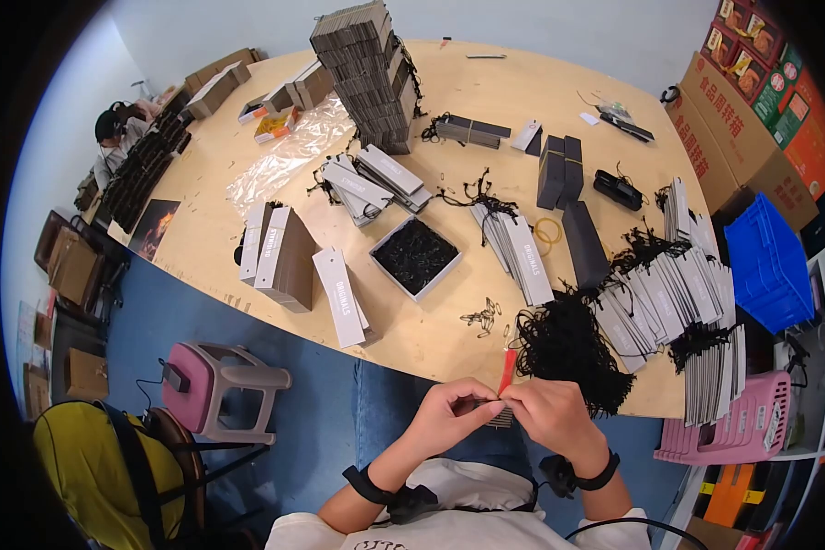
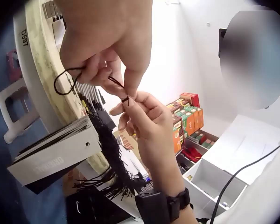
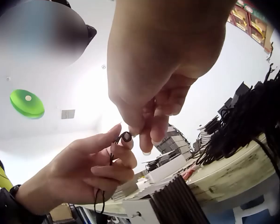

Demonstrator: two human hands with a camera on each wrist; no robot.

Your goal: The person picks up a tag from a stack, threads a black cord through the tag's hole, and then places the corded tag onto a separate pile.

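Observation:
In the head view, my left hand (image 1: pixel 454 411) and right hand (image 1: pixel 552 417) meet at the table's front edge. Both pinch a thin black cord (image 2: pixel 125 99), knotted between the fingertips in the left wrist view. A loop of it hangs from my left hand (image 2: pixel 107 39), beside curled fingers; my right hand (image 2: pixel 154 133) grips close to the knot. From the right wrist view, a small cord ring (image 3: pixel 126 136) sits at the left fingertips. A bundle of grey tags (image 2: pixel 51 158) with dark cards lies below the hands.
On the table (image 1: pixel 247 147) are a box of small black pieces (image 1: pixel 417 255), a pile of black cords (image 1: pixel 573 353), tag bundles (image 1: pixel 660 298), a red strip (image 1: pixel 508 371) and a tall stack (image 1: pixel 367 82). A blue crate (image 1: pixel 768 266) stands right; another person sits far left.

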